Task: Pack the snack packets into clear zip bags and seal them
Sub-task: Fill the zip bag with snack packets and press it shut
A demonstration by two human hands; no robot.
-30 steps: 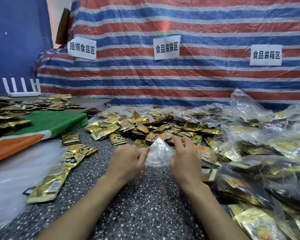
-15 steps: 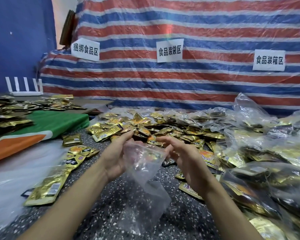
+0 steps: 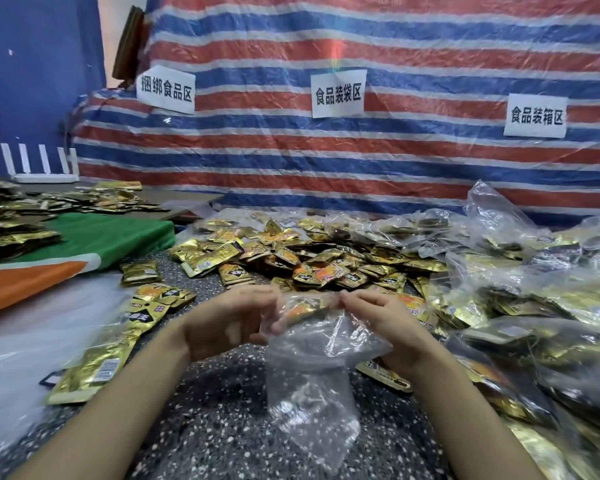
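Gold foil snack packets (image 3: 309, 258) lie heaped on the dark speckled table (image 3: 222, 427); nearer me, a crumpled clear plastic zip bag (image 3: 309, 375) hangs down. I see the left hand (image 3: 222, 320) and right hand (image 3: 385, 327) each pinching its mouth with curled fingers.

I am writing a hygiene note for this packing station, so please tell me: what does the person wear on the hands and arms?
Nothing that shows. The left hand and right hand are bare, with no gloves or rings visible. The left forearm and right forearm are bare too: no sleeve, watch or bracelet down to the picture's lower edge.
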